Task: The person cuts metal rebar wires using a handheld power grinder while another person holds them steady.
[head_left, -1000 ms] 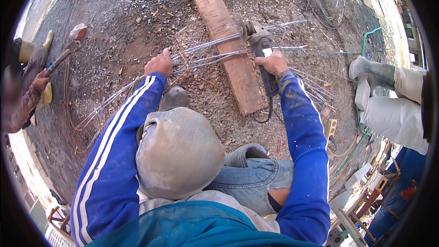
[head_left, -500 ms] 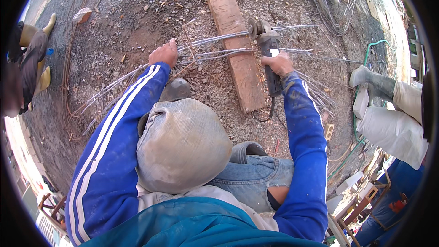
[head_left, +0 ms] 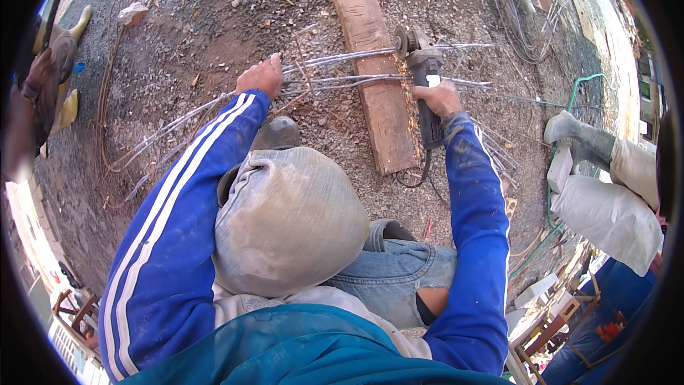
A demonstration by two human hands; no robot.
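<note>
My right hand [head_left: 439, 98] is closed around the body of an angle grinder [head_left: 426, 71]. Its disc [head_left: 402, 41] meets a bundle of thin metal rods [head_left: 335, 59], and orange sparks [head_left: 409, 103] stream toward me beside the plank. The rods lie across a thick wooden plank [head_left: 360, 11]. My left hand [head_left: 261, 76] grips the rods to the left of the plank, its fingers wrapped round them. A second group of rods [head_left: 335, 86] crosses the plank nearer to me. The grinder's cord [head_left: 425, 171] hangs from its rear end.
Gravel ground [head_left: 214, 36] surrounds the plank. Coiled wire [head_left: 531, 39] lies at the far right, near a green hose [head_left: 576, 85]. A person in grey boots [head_left: 588, 135] is at the right. Another person's hand [head_left: 39, 71] shows at the left, close to yellow boots [head_left: 68, 113]. A stone [head_left: 133, 13] sits far left.
The spark stream is brighter and longer now. Both hands, the grinder and the plank appear slightly further right in the view. The left-hand person's hand and a dark bar have come into sight.
</note>
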